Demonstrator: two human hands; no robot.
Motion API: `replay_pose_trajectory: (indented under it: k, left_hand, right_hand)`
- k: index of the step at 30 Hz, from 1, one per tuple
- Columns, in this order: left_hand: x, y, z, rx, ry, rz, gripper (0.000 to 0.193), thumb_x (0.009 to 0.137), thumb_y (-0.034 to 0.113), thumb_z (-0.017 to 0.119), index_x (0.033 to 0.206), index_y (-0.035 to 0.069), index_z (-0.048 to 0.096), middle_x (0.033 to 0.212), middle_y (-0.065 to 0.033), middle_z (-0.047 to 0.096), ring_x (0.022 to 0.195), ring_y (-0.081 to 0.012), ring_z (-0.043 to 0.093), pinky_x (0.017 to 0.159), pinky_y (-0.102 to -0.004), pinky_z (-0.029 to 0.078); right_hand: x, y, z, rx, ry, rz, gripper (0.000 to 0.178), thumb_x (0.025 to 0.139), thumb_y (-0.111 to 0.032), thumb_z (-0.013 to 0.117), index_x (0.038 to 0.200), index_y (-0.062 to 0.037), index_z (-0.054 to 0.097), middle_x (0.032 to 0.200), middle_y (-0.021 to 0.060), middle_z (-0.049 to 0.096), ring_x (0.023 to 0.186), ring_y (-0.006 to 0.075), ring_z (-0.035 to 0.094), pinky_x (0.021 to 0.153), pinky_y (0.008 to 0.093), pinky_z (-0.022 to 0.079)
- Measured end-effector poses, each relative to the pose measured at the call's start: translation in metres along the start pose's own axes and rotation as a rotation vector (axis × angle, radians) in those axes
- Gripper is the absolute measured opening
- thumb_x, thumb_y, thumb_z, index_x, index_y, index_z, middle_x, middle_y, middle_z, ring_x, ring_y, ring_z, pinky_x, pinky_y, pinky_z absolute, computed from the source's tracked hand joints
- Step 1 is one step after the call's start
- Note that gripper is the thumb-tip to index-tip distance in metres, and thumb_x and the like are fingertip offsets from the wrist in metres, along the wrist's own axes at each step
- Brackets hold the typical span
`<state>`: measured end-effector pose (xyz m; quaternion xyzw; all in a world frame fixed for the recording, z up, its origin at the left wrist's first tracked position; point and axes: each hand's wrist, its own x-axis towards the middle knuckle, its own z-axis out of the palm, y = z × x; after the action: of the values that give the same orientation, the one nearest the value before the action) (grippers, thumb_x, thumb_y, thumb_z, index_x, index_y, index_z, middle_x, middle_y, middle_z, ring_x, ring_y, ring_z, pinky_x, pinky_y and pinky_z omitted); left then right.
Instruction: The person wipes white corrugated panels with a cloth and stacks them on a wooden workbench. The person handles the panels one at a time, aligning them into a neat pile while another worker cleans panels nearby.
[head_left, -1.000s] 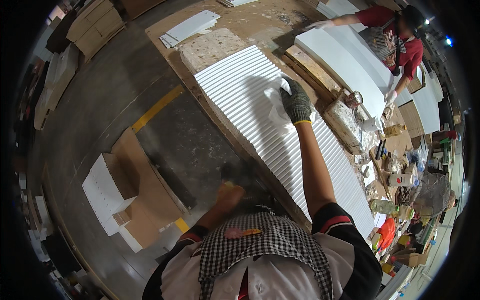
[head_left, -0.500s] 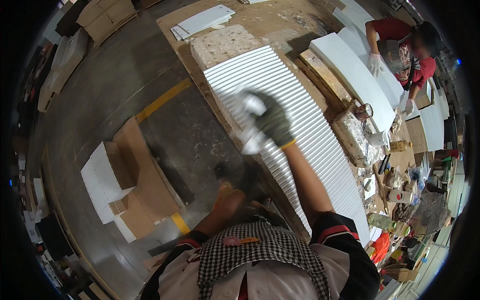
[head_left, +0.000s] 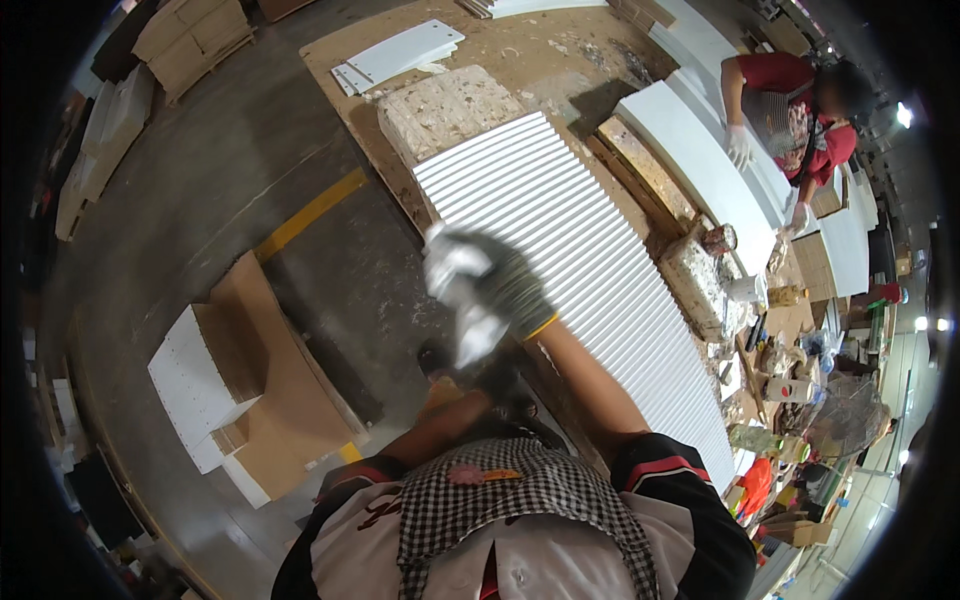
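My right hand (head_left: 508,288), in a dark grey-green knit glove with a yellow cuff, is closed on a crumpled white cloth (head_left: 452,268). It is at the left edge of a long row of narrow white strips (head_left: 570,220), lying side by side on the workbench. Loose ends of the cloth hang past that edge; motion blurs them. My left hand (head_left: 508,383) is low beside the bench, near my body, in what looks like a dark glove. Its fingers are too dark and blurred to make out.
A stained pale block (head_left: 445,110) stands beyond the strips, with flat white pieces (head_left: 400,55) behind it. An opened cardboard box (head_left: 290,390) lies on the floor at left. Right of the strips are a curved white panel (head_left: 700,170), a can (head_left: 718,239) and a co-worker (head_left: 780,110).
My right hand has moved left and slightly nearer with the cloth, from over the strips to their edge. My left hand has shifted right, toward the bench.
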<state>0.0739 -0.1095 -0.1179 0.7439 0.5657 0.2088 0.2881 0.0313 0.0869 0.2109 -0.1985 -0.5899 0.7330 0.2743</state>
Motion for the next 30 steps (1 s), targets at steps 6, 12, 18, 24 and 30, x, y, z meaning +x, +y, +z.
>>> replay_pose_trajectory:
  k: [6,12,18,24,30]
  left_hand:
    - [-0.001,0.023,-0.053,-0.093,-0.255,-0.164,0.063,0.101,0.019,0.055,0.156,-0.002,0.033,0.159,-0.0296,0.034,0.147,-0.042,0.034,0.121,-0.0443,0.035]
    - [-0.007,0.018,-0.053,-0.228,-0.157,-0.05,0.054,0.101,0.016,0.049,0.15,-0.006,0.044,0.148,-0.0276,0.05,0.132,-0.0437,0.05,0.114,-0.0442,0.041]
    - [0.002,0.005,-0.057,-0.299,-0.178,-0.068,0.046,0.102,0.018,0.049,0.139,-0.007,0.057,0.138,-0.0315,0.059,0.123,-0.0435,0.06,0.11,-0.0489,0.045]
    - [0.005,0.004,-0.009,0.222,-0.121,0.181,0.049,0.103,0.017,0.044,0.144,-0.007,0.055,0.14,-0.0273,0.06,0.123,-0.0406,0.06,0.108,-0.0507,0.048]
    - [0.003,-0.023,0.004,0.358,-0.262,0.343,0.035,0.108,0.019,0.043,0.128,-0.001,0.063,0.116,-0.019,0.067,0.104,-0.0301,0.064,0.091,-0.0418,0.052]
  right_hand:
    - [0.067,-0.032,-0.128,-1.413,0.688,0.096,0.048,0.093,-0.037,0.073,0.136,-0.018,0.065,0.124,0.0154,0.072,0.11,0.0372,0.07,0.097,0.0477,0.055]
    - [0.045,0.067,-0.029,-0.971,0.318,-0.145,0.057,0.103,-0.051,0.049,0.137,-0.0064,0.061,0.134,0.0184,0.067,0.117,0.033,0.067,0.105,0.0455,0.053]
    - [0.064,-0.017,-0.064,-0.778,0.287,-0.135,0.045,0.092,-0.023,0.077,0.135,-0.017,0.067,0.124,0.0096,0.075,0.11,0.0217,0.072,0.094,0.0336,0.058]
    - [0.098,-0.012,-0.109,-1.267,0.65,0.172,0.043,0.098,-0.028,0.067,0.14,-0.0177,0.063,0.131,0.0152,0.07,0.12,0.034,0.066,0.106,0.0442,0.051]
    - [0.065,0.028,0.003,-0.805,0.221,-0.068,0.038,0.101,-0.031,0.065,0.131,-0.0085,0.066,0.128,0.0112,0.07,0.113,0.0274,0.067,0.102,0.0415,0.052]
